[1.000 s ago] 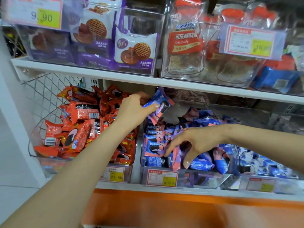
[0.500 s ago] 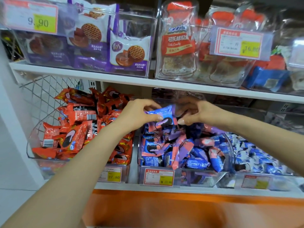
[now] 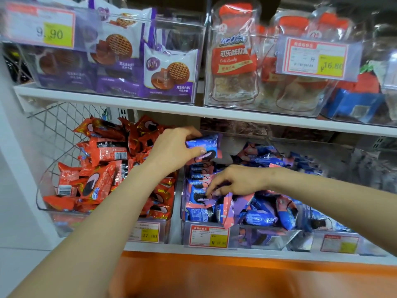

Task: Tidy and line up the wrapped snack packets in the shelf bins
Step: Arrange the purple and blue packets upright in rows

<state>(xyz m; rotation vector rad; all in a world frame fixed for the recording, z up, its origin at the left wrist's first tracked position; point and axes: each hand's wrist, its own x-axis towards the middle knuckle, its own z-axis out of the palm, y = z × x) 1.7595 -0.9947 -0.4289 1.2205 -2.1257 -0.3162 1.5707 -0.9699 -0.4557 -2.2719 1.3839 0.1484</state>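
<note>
My left hand [image 3: 174, 149] grips one blue-and-pink snack packet [image 3: 207, 147] and holds it above the back left of the middle clear bin [image 3: 266, 235]. That bin holds several blue-and-pink packets [image 3: 262, 216]: some stand in a row along its left side, and the others lie jumbled. My right hand [image 3: 238, 180] reaches down into the bin, its fingertips touching the packets near the row. Its thumb is hidden. To the left, a second clear bin [image 3: 64, 220] is piled with orange packets [image 3: 103, 168].
A third bin [image 3: 339, 244] of blue-and-white packets sits at the lower right. The upper shelf [image 3: 129, 104] carries clear boxes of purple waffle biscuit packs [image 3: 169, 69] and cola candy bags [image 3: 234, 59]. Price tags hang on the bin fronts. An orange panel [image 3: 236, 276] runs below.
My right hand let go of the held packet and dropped into the middle bin's pile. My left hand keeps the packet raised in about the same place.
</note>
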